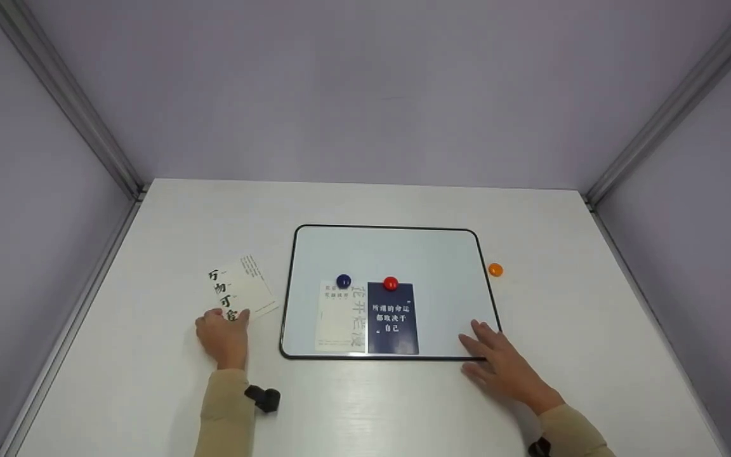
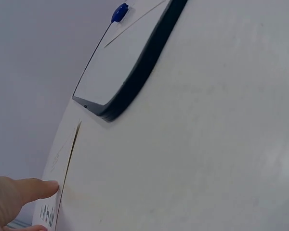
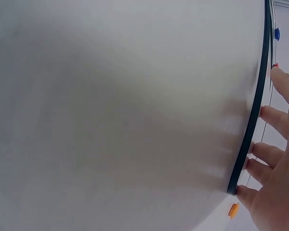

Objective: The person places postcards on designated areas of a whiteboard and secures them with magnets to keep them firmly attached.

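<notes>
My left hand (image 1: 223,336) is at the near edge of a white card (image 1: 245,289) with dark brush lettering, thumb and fingers holding it from this side. In the left wrist view the thumb (image 2: 38,188) meets the card's edge. A black-framed whiteboard (image 1: 441,266) lies to the right of the card. My right hand (image 1: 505,368) rests at the board's near right corner, its fingers spread. On the board are a pale card (image 1: 334,324) with a dark blue round magnet (image 1: 343,281) at its top and a navy card (image 1: 393,333) with a red magnet (image 1: 391,284).
An orange magnet (image 1: 495,270) lies on the white table (image 1: 365,412) just outside the board's right edge. Grey walls (image 1: 365,95) enclose the table at the back and both sides. A black wrist device (image 1: 264,398) sticks out from the left sleeve.
</notes>
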`<state>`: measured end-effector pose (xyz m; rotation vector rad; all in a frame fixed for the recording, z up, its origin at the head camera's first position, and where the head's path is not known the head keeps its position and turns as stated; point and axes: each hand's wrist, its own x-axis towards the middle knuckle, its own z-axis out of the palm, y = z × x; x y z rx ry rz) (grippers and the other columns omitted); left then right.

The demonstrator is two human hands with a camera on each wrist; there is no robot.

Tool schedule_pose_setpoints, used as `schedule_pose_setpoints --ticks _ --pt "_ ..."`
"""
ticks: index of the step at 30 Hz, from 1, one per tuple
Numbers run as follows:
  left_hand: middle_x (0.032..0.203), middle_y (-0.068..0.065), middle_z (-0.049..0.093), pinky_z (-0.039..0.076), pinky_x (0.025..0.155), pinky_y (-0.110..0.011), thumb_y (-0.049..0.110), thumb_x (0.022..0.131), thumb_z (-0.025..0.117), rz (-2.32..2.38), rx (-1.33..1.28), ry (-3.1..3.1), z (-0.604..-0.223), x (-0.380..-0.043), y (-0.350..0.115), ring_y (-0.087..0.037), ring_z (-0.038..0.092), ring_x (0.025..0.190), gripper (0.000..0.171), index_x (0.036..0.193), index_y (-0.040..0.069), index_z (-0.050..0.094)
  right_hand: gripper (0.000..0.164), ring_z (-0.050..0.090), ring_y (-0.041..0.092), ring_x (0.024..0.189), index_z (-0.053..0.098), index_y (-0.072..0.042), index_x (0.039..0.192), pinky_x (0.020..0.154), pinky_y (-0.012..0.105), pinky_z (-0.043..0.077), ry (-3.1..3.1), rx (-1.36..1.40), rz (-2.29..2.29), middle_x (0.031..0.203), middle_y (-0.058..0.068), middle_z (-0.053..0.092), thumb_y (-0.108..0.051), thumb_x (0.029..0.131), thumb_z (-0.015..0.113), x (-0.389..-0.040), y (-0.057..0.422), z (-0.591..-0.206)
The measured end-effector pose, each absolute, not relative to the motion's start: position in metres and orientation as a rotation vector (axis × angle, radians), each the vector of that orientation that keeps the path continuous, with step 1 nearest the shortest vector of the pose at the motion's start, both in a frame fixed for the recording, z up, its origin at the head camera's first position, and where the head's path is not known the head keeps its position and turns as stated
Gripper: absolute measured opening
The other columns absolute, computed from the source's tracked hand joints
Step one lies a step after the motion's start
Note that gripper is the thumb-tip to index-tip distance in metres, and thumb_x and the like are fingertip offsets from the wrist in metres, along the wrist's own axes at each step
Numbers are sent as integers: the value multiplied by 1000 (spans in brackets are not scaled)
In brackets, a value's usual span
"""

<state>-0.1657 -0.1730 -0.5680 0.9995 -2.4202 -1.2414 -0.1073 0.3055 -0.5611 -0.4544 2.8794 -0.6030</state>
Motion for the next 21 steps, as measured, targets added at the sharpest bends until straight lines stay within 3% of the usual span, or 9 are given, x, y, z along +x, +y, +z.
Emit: schedule_pose_setpoints --ticks 1,5,8,12,15,16,21 --pt "118 -33 51 40 100 -53 16 84 71 -1236 1003 -2426 -568 -166 -173 -45 47 114 51 120 -15 53 57 27 34 148 50 -19 141 120 53 19 2884 -457 -606 158 11 33 -36 89 65 -107 306 -561" --pt "119 -34 51 40 100 -53 15 85 70 -1215 1010 -2473 -565 -166 -172 -45 46 115 49 119 -16 53 57 26 33 149 51 -19 140 125 22 1 2885 -445 -652 158 11 33 -36 88 66 -106 306 -562" --pt "118 -34 52 41 99 -53 15 87 68 -1180 1010 -2530 -563 -166 -172 -46 46 115 47 119 -17 53 57 27 34 148 51 -18 140 126 23 4 2892 -461 -651 157 12 34 -36 89 66 -106 306 -562" --pt "113 -33 55 43 93 -53 15 89 66 -1124 1022 -2603 -561 -167 -173 -45 49 110 43 115 -17 56 57 29 37 147 49 -18 141 119 57 25 2901 -496 -599 157 13 34 -37 90 64 -107 307 -561" --pt "107 -33 57 43 89 -51 15 89 65 -1081 1014 -2646 -559 -168 -173 -44 51 105 39 108 -18 59 57 28 37 147 48 -17 142 118 59 25 2891 -501 -591 158 14 32 -39 91 62 -106 308 -562" --pt "106 -32 57 43 88 -51 15 89 65 -1072 1014 -2657 -559 -168 -174 -44 51 103 38 106 -18 60 58 27 37 148 47 -17 143 123 50 22 2888 -499 -594 158 14 32 -41 92 61 -106 308 -561" --pt "104 -31 58 42 87 -51 16 89 66 -1109 1010 -2659 -559 -170 -177 -42 51 99 35 101 -17 61 57 28 36 147 49 -15 142 123 49 18 2896 -505 -589 157 15 33 -40 92 61 -106 307 -561"
